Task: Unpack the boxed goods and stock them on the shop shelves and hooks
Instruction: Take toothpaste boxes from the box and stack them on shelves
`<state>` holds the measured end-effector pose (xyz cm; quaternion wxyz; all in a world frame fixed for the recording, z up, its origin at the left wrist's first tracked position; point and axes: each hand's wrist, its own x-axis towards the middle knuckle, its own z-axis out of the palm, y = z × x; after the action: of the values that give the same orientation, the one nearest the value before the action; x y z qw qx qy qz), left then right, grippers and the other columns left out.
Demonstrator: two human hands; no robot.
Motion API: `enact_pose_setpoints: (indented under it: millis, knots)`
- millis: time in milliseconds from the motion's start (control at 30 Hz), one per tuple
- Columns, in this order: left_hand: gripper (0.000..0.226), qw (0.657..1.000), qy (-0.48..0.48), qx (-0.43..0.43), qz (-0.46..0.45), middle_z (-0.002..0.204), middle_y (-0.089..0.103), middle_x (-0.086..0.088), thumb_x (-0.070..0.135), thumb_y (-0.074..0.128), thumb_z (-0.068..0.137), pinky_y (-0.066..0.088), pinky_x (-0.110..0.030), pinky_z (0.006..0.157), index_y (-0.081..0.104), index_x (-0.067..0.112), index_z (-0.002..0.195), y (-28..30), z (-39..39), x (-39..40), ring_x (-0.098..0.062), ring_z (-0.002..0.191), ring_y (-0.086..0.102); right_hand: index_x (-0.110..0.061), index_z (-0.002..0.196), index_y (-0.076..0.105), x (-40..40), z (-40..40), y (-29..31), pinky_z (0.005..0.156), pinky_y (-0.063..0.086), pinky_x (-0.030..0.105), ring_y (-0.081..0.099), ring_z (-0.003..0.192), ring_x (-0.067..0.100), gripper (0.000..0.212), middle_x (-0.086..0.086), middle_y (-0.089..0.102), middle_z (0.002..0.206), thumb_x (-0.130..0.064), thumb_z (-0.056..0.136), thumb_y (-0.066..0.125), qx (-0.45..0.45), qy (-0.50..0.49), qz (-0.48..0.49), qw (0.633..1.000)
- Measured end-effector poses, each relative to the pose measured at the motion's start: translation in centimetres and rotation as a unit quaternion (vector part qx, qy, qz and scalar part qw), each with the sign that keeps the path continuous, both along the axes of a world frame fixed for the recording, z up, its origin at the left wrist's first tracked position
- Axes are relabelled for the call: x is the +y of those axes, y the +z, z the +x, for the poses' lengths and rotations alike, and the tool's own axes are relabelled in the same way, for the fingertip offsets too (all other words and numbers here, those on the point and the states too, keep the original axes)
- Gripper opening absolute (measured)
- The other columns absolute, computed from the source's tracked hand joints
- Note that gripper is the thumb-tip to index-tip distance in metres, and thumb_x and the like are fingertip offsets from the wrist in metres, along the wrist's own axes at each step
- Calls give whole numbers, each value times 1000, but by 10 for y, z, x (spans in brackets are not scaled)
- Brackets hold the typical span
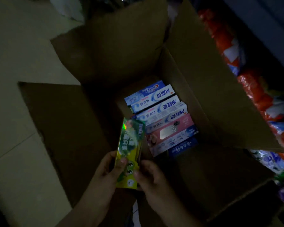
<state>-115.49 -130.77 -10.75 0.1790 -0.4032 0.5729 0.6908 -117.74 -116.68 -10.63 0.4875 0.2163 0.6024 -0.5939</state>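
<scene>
A large open cardboard carton (195, 99) stands on the floor with its flaps spread. Several toothpaste boxes (161, 118), blue-white, pink and dark blue, lie side by side at its bottom. A green and yellow toothpaste box (129, 145) is held over the carton's near left corner. My left hand (107, 174) grips its lower left edge with the thumb across the front. My right hand (151, 176) pinches its lower right edge. The scene is dim.
Pale floor tiles (15, 112) lie left of the carton. On the right, a low shelf holds orange, white and blue packaged goods (256, 99). A white bag (69, 9) sits at the top left.
</scene>
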Motion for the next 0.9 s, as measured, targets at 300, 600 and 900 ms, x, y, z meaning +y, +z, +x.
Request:
enact_pose_setpoints:
  millis: [300,600,900]
  knots:
    - [71,1000,0,7,-18,104,72,0,70,76,53,54,-42,88,66,26,107,47,18,-2,-16,97,67,-32,98,58,-8,7,48,94,53,39,64,104,13,18,-5,67,109,-16,91,62,-7,2,2,1000]
    - [12,997,39,-40,-48,88,67,-9,11,56,92,46,-29,67,62,20,97,115,17,2,-22,76,60,-20,89,59,50,-10,111,67,56,26,65,85,10,12,-7,67,92,-8,91,59,8,-105,72,992]
    - [10,997,12,33,-69,76,68,-4,7,55,93,46,-30,65,60,14,97,257,-16,13,-19,66,60,-15,99,60,83,-23,263,50,54,22,65,79,13,23,-2,70,90,4,86,61,88,-148,33,985]
